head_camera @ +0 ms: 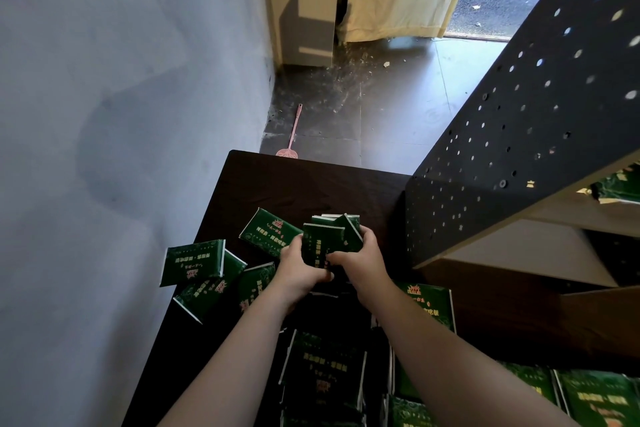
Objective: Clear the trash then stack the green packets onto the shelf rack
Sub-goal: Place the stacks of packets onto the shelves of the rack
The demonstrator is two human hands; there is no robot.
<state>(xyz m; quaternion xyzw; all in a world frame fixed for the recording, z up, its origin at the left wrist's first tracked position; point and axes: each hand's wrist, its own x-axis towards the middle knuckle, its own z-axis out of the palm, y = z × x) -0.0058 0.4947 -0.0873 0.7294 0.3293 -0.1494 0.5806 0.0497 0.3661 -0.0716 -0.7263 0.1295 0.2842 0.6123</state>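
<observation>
Gripping glossy flat rectangular green packets (323,242): left hand (298,270), right hand (361,262), fingers (294,242) curled round them.

Two hands (301,269) — over ten packets (192,262)

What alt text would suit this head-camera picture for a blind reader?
Left hand and right hand grip a bundle of green packets above a dark table strewn with loose packets. A black perforated shelf rack stands to the right.
</observation>
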